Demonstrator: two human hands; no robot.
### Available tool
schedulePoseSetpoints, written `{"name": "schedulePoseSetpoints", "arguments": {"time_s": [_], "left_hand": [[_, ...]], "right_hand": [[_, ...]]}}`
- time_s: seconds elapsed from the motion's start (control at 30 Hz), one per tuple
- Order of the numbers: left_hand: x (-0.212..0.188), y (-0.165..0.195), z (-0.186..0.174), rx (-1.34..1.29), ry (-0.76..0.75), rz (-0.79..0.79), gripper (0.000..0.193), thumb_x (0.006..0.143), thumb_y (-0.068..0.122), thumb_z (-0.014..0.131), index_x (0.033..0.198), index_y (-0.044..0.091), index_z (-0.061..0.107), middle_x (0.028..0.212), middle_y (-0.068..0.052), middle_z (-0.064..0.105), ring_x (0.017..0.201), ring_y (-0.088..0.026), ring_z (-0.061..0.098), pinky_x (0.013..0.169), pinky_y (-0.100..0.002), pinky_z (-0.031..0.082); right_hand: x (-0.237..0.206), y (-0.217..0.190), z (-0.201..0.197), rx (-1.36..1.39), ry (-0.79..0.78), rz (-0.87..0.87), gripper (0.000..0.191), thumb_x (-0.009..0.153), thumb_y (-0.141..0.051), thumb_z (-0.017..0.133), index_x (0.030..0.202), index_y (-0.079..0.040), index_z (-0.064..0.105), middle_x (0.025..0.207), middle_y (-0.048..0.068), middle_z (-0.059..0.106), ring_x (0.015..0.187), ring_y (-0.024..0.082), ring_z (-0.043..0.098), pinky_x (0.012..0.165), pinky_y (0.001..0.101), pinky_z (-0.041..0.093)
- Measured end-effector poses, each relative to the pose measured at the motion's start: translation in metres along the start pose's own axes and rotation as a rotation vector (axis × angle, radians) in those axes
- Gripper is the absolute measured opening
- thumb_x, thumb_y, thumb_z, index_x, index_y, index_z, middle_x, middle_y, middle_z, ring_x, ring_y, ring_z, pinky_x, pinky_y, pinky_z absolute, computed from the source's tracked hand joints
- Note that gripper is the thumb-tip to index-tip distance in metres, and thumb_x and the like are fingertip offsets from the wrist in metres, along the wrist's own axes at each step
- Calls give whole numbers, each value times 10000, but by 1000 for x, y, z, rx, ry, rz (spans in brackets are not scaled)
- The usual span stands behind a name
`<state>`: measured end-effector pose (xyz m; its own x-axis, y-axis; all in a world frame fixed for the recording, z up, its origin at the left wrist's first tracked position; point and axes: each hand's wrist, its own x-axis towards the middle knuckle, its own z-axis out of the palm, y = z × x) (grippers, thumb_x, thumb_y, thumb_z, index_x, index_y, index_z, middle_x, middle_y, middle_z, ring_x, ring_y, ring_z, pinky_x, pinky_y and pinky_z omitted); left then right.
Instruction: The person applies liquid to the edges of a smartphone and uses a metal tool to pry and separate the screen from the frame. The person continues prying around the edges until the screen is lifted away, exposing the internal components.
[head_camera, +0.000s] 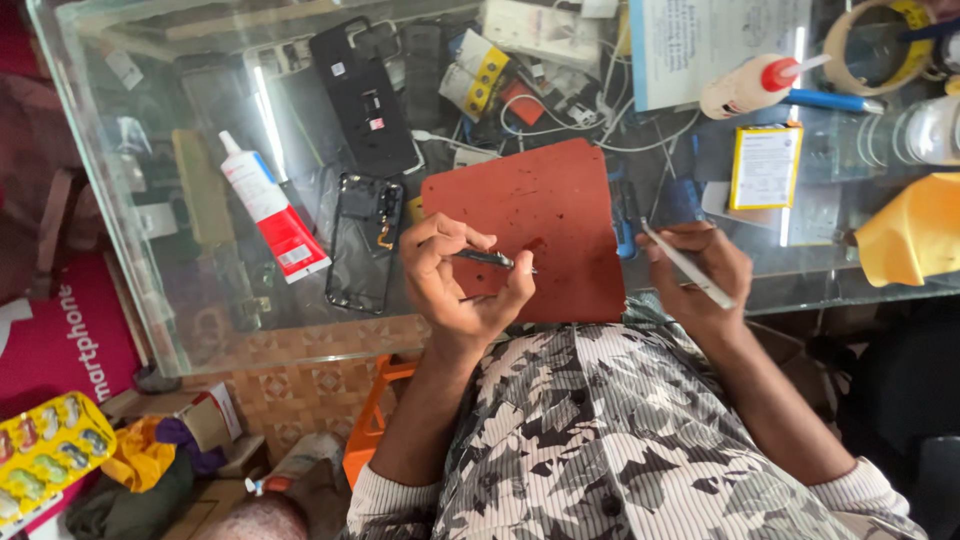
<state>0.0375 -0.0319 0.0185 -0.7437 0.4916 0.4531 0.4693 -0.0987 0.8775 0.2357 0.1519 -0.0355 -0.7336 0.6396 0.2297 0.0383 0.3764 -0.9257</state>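
Observation:
My left hand (455, 280) pinches a small dark, flat phone part (487, 258) over the near edge of a red work mat (550, 210) on the glass counter. My right hand (700, 265) grips a thin white, pen-like tool (687, 265) at the mat's right side, its tip pointing up and left. A black phone frame (365, 240) with exposed insides lies just left of the mat. Above it rests a black phone back cover (362, 95).
A red-and-white glue tube (272, 208) lies left of the phone frame. A yellow-edged battery (766, 166), a white bottle with a red nozzle (755, 87), a tape roll (875, 45), a yellow cloth (915, 230) and tangled cables (560, 110) crowd the counter's far right.

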Motion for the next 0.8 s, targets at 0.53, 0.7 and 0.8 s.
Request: {"name": "schedulePoseSetpoints", "arguments": {"time_s": [0.53,0.7,0.8], "left_hand": [[25,-10,24,295,-16,146,638,816,159,950,1265,66,507,1195,-109,525,1065,-256,599,783,-374,574],[27,-9,27,232,-60,130,613,818,164,951,1256,84,530,1183,-125,520,1033,-245,624,801,-358,593],[29,-6,31,203,-107,91,600,847,153,947,1274,86,531,1189,-124,530,1037,-229,647,776,-333,599]], "right_hand": [[7,-26,14,-345,-149,-78,402,911,11,737,1292,107,648,1005,173,753,854,223,770,712,304,618],[19,-33,9,-12,-2,10,224,968,51,722,1179,65,645,1088,201,735,989,218,770,789,277,656],[36,-45,7,63,36,-58,179,996,61,722,1138,46,614,1133,199,690,1031,214,762,791,265,665]]}}
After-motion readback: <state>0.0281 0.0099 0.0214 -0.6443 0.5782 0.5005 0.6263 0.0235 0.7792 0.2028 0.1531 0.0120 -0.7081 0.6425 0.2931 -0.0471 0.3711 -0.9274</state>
